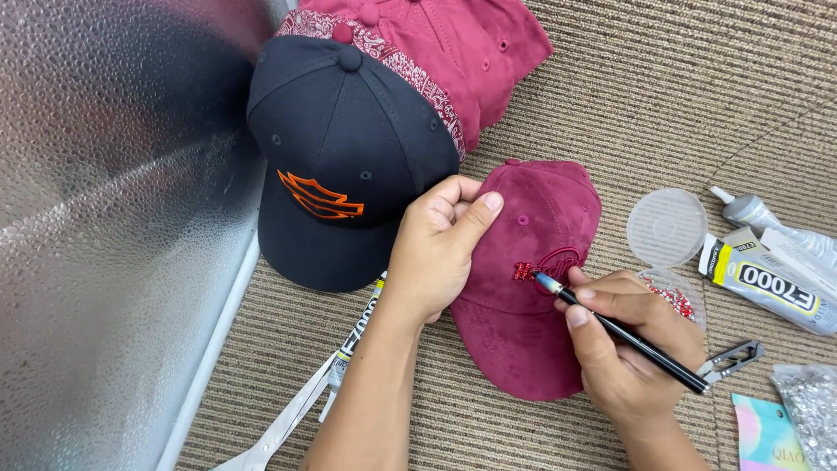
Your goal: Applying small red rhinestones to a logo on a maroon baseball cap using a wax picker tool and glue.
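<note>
Maroon cap (523,305) lies on ribbed tan carpet (610,96), crown twd top, just right of navy cap (340,166) w/ orange emblem; two more red caps (453,52) stacked behind navy one; embossed metal panel (105,235) fills left side; left hand (436,249) rests on maroon cap's left edge, fingers curled, thumb pressed on fabric, holding it steady; right hand (628,344) has fingers closed on black pen tool (623,331), tip touching small red rhinestones (524,271) by embroidered front logo; round clear lid (667,227) near, dish of red stones (676,298) just beside right hand; glue tubes (767,270) at right; metal clipper (732,358) & bag of clear stones (806,406) lower right
</note>
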